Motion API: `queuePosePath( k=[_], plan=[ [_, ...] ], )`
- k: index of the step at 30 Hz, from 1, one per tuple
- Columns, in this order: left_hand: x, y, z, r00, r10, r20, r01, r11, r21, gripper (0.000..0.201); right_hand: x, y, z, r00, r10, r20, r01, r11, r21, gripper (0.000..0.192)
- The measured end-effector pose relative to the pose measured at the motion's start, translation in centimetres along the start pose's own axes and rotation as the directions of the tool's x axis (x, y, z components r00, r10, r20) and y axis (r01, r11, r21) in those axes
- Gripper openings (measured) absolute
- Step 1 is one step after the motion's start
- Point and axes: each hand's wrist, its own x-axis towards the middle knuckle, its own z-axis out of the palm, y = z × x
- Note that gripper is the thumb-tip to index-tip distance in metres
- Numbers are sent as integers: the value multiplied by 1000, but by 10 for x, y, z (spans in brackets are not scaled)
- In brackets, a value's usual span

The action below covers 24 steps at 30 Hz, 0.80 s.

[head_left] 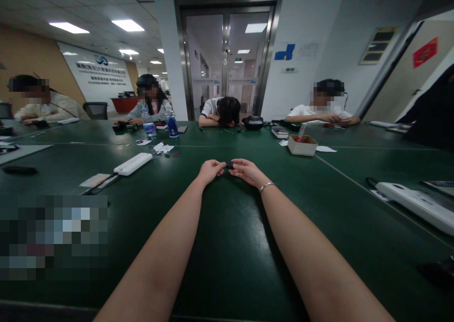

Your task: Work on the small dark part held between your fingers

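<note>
Both arms reach forward over a dark green table point(227, 246). Between the fingertips of my two hands is a small black object point(230, 165); its kind is too small to make out. My left hand point(212, 170) pinches its left end with thumb and fingers. On the other side, my right hand point(248, 171), with a silver bracelet point(266, 186) at the wrist, grips the right end. The fingers partly hide the object, which is held just above the tabletop.
Left of my hands lies a white power strip point(134, 164) near paper scraps point(163, 147). Two bottles point(172, 125) stand farther back. A small open box point(302, 145) sits at the right, and another power strip point(414, 204) nearer. Several people sit across the table, one person point(227, 111) head down.
</note>
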Motion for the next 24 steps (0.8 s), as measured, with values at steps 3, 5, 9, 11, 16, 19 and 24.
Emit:
queuePosePath(
  k=[3,5,9,11,16,19,24],
  plan=[
    [-1,2,0,1000,-10,-6,10,1000,26,22,1,0,-1,1000,3,10,-3,1000,-8,21],
    [-2,3,0,1000,-10,-2,10,999,36,22,1,0,-1,1000,3,12,-2,1000,-8,21],
    [-5,7,0,1000,-19,-1,19,999,49,23,0,1,-2,1000,-6,12,6,1000,6,19],
    [-5,8,0,1000,-27,-5,28,998,52,24,1,1,-2,1000,-9,18,9,1000,9,19],
    [-1,3,1,1000,-25,-14,26,997,67,30,0,1,-1,1000,-9,15,9,1000,-7,21],
    [2,-2,1,1000,-8,-12,9,996,84,35,-1,0,0,1000,-8,19,8,1000,-16,21],
    [4,-5,1,1000,-1,-10,2,994,111,37,-2,-1,-1,999,-4,38,5,999,-31,22]
  ],
)
